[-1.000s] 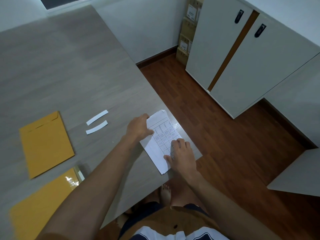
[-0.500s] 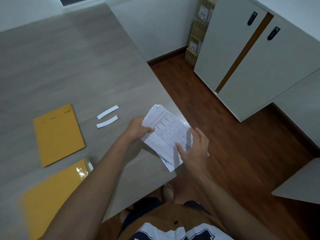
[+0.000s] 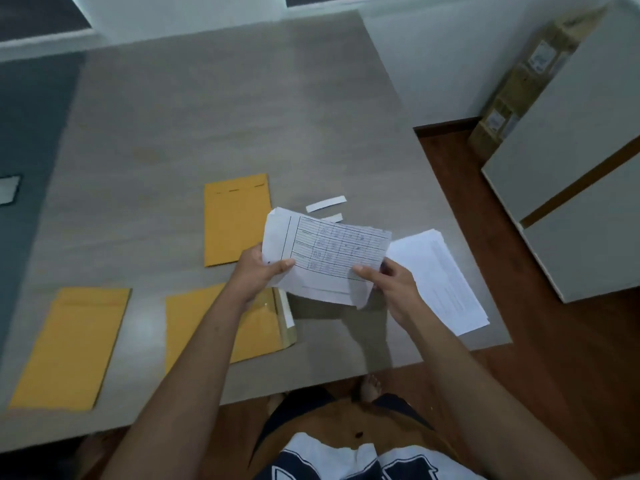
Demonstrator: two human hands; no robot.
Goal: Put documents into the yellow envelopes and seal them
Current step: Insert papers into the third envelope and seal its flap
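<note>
- Both hands hold a white printed sheet with a ruled table [image 3: 329, 258] in the air above the grey wood-grain table [image 3: 214, 126]. The left hand [image 3: 258, 271] pinches its left edge between thumb and fingers, and the right hand [image 3: 388, 282] pinches its lower right corner.
- The sheet looks creased and bowed. If it goes in unflattened, it could jam at an envelope mouth or fold over on itself.
- The yellow paper envelope with its flap open [image 3: 266, 327] lies under the left forearm near the table's front edge — likely the next target. A forearm dragging across it could skew it or crease the flap.
- The stack of white papers [image 3: 446, 282] sits at the front right corner, its lower end right at the edge. A brush from the right wrist could tip pages onto the floor.
- Two white paper strips [image 3: 325, 204] lie just beyond the sheet — light enough to scatter with any sweep.
- Two more flat yellow envelopes, one mid-table [image 3: 235, 220] and one at the front left [image 3: 72, 344], lie well apart from the hands. I cannot tell whether they are sealed.
</note>
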